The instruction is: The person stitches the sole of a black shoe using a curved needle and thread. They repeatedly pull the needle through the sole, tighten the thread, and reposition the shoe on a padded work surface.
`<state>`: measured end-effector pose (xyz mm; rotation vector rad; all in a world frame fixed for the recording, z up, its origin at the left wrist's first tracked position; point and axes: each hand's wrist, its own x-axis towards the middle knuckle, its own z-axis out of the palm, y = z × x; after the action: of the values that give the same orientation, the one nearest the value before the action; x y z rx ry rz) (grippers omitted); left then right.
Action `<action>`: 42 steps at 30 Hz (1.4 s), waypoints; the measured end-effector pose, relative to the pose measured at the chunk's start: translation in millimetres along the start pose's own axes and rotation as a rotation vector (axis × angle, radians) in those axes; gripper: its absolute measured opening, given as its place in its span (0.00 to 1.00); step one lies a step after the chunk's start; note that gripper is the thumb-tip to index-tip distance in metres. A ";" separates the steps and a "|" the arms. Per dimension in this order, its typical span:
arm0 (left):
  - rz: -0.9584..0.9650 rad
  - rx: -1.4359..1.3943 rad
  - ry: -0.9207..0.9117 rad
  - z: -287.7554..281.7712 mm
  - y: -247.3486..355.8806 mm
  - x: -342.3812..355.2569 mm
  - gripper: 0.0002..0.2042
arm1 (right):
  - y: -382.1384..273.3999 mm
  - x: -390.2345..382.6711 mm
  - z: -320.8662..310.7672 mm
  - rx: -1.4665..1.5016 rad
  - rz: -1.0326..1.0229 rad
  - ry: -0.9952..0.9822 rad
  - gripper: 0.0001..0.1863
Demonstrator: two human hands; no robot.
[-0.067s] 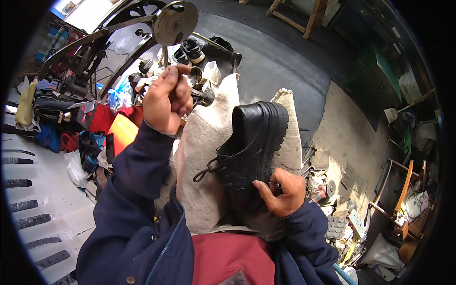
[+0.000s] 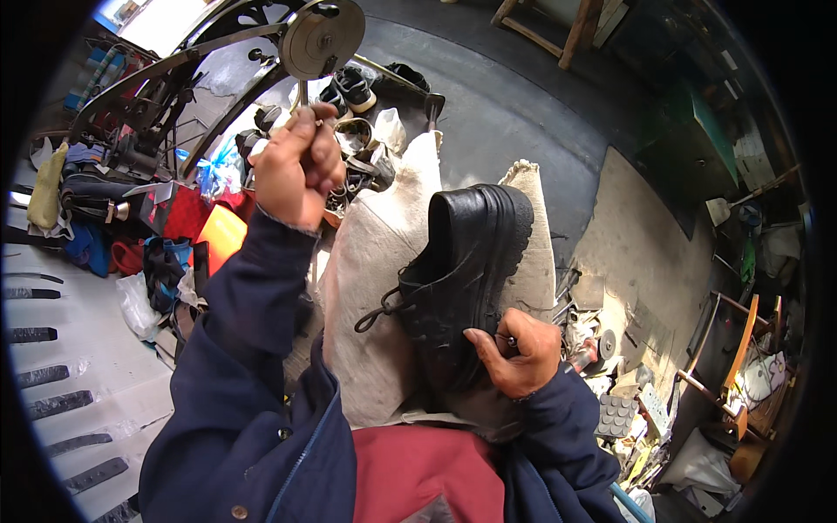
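Observation:
A black lace-up shoe (image 2: 458, 261) with a thick ridged sole lies on its side across my lap, on a pale cloth (image 2: 379, 253). Against the lower part of its sole rests my right hand (image 2: 521, 353), fingers curled and thumb pressed to the shoe's edge. A small shiny metal end pokes out of that fist; the rest of it is hidden. My left hand (image 2: 296, 170) is raised up and left of the shoe, its fingers pinched together near a metal machine wheel (image 2: 323, 39). Whatever they pinch is too fine to make out.
An iron machine with curved arms (image 2: 174, 65) stands at the far left, beside piled shoes (image 2: 353, 87) and bags. Black strips (image 2: 61, 405) lie on a pale surface at left. Scraps and tools (image 2: 628, 410) heap at right, near a wooden-framed rack (image 2: 741, 357).
My left hand has moved slightly up and to the left, away from the shoe. The right hand and the shoe stay nearly where they were.

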<state>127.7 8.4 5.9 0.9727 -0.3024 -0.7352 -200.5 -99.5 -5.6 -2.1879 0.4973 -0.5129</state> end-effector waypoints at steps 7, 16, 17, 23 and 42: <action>0.051 0.051 0.091 -38.7 12.7 37.9 0.14 | 2.0 -9.2 15.8 -0.007 -0.009 0.071 0.26; -0.169 0.109 0.312 -99.1 -10.8 38.8 0.12 | 8.6 -8.9 27.6 -0.001 -0.085 0.140 0.25; -0.154 0.126 0.248 -103.6 -12.4 37.2 0.12 | 8.8 -9.8 27.8 0.002 -0.090 0.172 0.24; -0.179 0.478 0.087 -125.8 32.9 20.6 0.18 | 8.0 -12.9 25.3 0.052 -0.084 0.194 0.25; -0.424 1.335 -0.871 68.2 -16.0 -55.8 0.24 | 7.6 -28.4 6.6 0.428 0.165 0.137 0.18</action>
<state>43.6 -2.5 34.4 1.9524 -1.5100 -1.3676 -222.3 -85.4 -20.9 -1.6967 0.5764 -0.6187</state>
